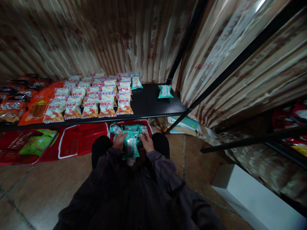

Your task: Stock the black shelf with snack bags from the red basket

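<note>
My left hand [119, 141] is closed on the left side of a teal snack bag [130, 145], held low between my knees. On the bag's other side is my right hand [146, 142], its fingers curled at the upper edge. Behind the held bag, more teal bags [116, 128] fill a red basket [149, 126] on the floor under the shelf edge. Two teal bags stand apart on the black shelf [151, 103]: one upright teal bag [136, 81] beside the white bags, and one teal bag [165, 91] near the right end.
Rows of white snack bags [90, 107] stand mid-shelf, with orange packets [35, 107] to their left. Red baskets [82, 140] sit on the floor at left. A black shelf post [178, 119] and stacked books [183, 123] are at right, near a white box [251, 198].
</note>
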Tool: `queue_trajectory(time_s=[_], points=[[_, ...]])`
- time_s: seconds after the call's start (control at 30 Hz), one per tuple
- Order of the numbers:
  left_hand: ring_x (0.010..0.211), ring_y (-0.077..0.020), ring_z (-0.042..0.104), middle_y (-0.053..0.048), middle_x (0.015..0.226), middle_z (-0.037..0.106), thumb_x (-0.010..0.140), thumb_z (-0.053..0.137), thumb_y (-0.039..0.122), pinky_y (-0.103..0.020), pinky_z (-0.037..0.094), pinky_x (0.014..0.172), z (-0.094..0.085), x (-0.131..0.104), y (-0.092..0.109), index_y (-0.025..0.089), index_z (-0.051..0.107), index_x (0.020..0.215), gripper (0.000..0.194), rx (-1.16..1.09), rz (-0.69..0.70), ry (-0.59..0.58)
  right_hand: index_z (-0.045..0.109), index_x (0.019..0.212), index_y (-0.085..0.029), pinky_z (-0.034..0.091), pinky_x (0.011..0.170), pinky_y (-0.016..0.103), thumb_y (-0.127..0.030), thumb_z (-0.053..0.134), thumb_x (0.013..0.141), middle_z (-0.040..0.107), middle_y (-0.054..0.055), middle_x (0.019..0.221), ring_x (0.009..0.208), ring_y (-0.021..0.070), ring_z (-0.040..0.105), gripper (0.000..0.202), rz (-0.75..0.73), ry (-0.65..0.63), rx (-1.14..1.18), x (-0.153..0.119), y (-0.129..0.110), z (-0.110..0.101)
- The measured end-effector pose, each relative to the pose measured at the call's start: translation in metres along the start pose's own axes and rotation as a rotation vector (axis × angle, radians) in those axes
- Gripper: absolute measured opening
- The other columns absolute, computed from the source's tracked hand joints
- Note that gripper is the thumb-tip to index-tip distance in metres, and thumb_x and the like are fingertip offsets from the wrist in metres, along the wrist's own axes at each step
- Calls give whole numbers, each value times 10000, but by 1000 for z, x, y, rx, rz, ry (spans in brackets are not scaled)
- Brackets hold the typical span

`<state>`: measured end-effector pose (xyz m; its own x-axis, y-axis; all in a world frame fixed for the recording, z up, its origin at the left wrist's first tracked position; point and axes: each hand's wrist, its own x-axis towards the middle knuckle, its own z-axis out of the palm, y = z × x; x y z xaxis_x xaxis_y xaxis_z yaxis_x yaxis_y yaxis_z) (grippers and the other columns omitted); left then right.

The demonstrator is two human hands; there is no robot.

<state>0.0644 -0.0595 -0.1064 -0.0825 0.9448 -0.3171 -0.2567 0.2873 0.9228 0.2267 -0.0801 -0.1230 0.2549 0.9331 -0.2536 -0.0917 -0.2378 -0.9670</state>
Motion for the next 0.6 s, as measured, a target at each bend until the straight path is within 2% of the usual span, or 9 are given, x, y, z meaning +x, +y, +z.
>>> queue_trajectory(time_s=[0.1,0.2,0.37,0.5,0.6], points=[[640,-179,604,-13,634,636,552,720,461,-293,464,634,6,-1,-3,158,614,713,360,-26,-48,-71,686,732,-173,469,607,244,-518,731,546,662,7,678,629,136,586,394,82,-70,57,14,-3,0],[678,-185,614,-17,656,647,548,733,482,-297,468,660,11,-4,0,149,636,765,409,-31,-75,-122,667,627,-165,403,470,212,-469,781,453,600,-28,527,471,94,504,368,137,-75,107,18,-1,1],[774,-186,622,-31,753,678,554,754,474,-293,467,745,12,-9,8,152,670,825,430,15,-98,-165,644,596,-168,339,394,203,-430,769,444,554,-49,443,389,76,443,328,185,67,212,19,2,2],[847,-196,617,-30,814,698,495,807,405,-311,455,834,-1,-12,7,172,700,799,397,90,-139,-188,635,596,-173,361,397,208,-390,763,459,572,-48,456,399,83,464,287,186,197,275,22,-2,-5],[795,-204,631,-33,781,703,460,831,359,-359,475,828,-13,-18,2,175,709,778,387,126,-194,-227,620,595,-179,401,420,215,-368,762,473,586,-50,476,416,87,488,266,181,268,309,25,-7,-12]])
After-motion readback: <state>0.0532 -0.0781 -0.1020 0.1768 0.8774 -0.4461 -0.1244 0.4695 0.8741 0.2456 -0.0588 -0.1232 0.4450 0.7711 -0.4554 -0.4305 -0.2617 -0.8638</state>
